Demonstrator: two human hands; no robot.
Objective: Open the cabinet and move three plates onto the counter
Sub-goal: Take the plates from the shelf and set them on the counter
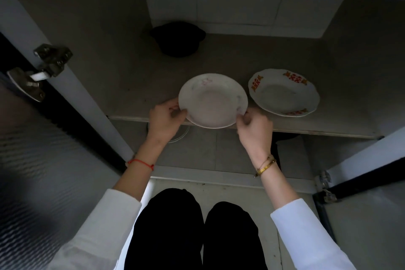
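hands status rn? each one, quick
Left hand: closed on the left rim of the pale plate at the shelf's front edge.
Right hand: closed on the same plate's right rim.

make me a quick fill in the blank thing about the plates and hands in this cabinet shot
1. The plain white round plate is gripped by ____ hands.
2. The scalloped white plate with red motifs lies to the plain plate's ____.
3. The left wrist wears a ____ string bracelet.
4. The black pot sits toward the shelf's ____.

Missing words: both; right; red; back

Red-patterned plate (284, 92) beside; shelf (135, 85) left clear
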